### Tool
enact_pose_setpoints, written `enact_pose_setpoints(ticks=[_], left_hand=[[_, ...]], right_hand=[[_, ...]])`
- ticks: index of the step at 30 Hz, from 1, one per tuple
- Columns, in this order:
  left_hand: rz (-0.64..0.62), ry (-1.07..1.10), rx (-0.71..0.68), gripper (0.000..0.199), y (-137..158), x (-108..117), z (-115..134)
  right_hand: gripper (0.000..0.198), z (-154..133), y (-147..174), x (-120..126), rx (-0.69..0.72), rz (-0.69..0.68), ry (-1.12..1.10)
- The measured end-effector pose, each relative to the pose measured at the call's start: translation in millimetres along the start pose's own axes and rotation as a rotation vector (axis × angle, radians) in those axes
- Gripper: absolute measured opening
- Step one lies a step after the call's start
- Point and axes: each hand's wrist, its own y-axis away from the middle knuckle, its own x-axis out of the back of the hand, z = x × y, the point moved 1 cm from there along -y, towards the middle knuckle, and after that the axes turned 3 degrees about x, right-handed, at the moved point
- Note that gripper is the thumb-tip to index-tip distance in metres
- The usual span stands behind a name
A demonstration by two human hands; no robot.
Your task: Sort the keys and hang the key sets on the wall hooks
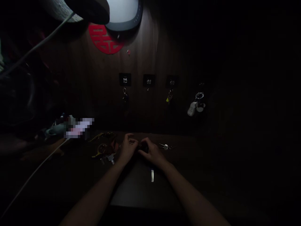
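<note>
In dim light, my left hand (pixel 128 150) and my right hand (pixel 152 153) are close together over the dark wooden surface. The right fingers curl round a small dark object (pixel 143 146) whose kind I cannot make out. My left thumb and fingers are bent in a pinch beside it, near small shiny metal bits; what they grip is too dark to tell. Left of my hands is a heap of keys and straps (pixel 107 149). Keys on a ring (pixel 166 146) lie just to the right. A pale strip (pixel 152 175) is below my right hand.
Dark hooks (pixel 149 81) line the wooden back panel. Key bunches hang from several, including one with a pale fob (pixel 191 109). Above are a red paper cut-out (pixel 105 40) and a glowing lamp (pixel 123 14). A white cable (pixel 35 171) runs along the left.
</note>
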Motion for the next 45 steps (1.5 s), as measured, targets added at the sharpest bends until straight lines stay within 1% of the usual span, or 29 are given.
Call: enact_pose_setpoints(ticks=[3, 6, 10, 15, 17, 19, 21, 22, 25, 29, 33, 37, 39, 45], left_hand=[[0.008, -0.023, 0.008, 0.036, -1.2, 2.4, -2.3], [-0.010, -0.045, 0.021, 0.036, -0.8, 3.9, -3.5], [-0.097, 0.001, 0.043, 0.033, 0.9, 3.1, -3.0], [-0.198, 0.090, 0.109, 0.025, 3.8, 0.8, 0.4], [-0.244, 0.127, 0.131, 0.027, 4.9, -0.3, 1.0], [-0.321, 0.166, 0.137, 0.035, 5.9, -1.9, 0.8], [-0.387, 0.208, 0.114, 0.042, 6.7, -3.2, 0.6], [-0.399, 0.225, 0.096, 0.044, 7.0, -3.4, 0.8], [-0.373, 0.222, 0.063, 0.040, 7.3, -2.0, 2.8], [-0.325, 0.203, 0.063, 0.037, 7.0, 1.5, 6.3], [-0.310, 0.201, 0.091, 0.038, 6.8, 2.7, 7.4], [-0.333, 0.180, 0.096, 0.038, 6.9, 2.1, 7.5], [-0.346, 0.162, 0.085, 0.036, 6.6, 1.8, 7.3], [-0.367, 0.178, 0.056, 0.030, 8.0, 2.0, 9.9]], right_hand=[[0.017, 0.5, -0.9, 3.8, 0.008, 0.012, -0.036], [0.015, 1.6, -2.0, 5.4, -0.011, 0.039, -0.047], [0.016, 4.0, -4.1, 4.8, -0.051, 0.100, -0.089], [0.015, 9.7, -7.2, 5.0, -0.100, 0.185, -0.154], [0.014, 12.2, -8.0, 5.5, -0.113, 0.219, -0.178], [0.014, 13.7, -8.4, 6.3, -0.134, 0.256, -0.194], [0.013, 13.6, -8.6, 7.4, -0.146, 0.285, -0.207], [0.013, 13.0, -8.6, 8.0, -0.148, 0.291, -0.211], [0.013, 9.9, -8.3, 9.5, -0.130, 0.269, -0.207], [0.014, 9.2, -8.0, 9.6, -0.074, 0.233, -0.184], [0.010, 12.9, -8.2, 8.9, -0.035, 0.279, -0.132], [0.010, 13.2, -8.1, 9.8, -0.012, 0.335, -0.120], [0.010, 11.8, -7.9, 10.8, -0.022, 0.339, -0.146], [0.012, 6.4, -8.1, 15.3, -0.153, 0.361, -0.306]])
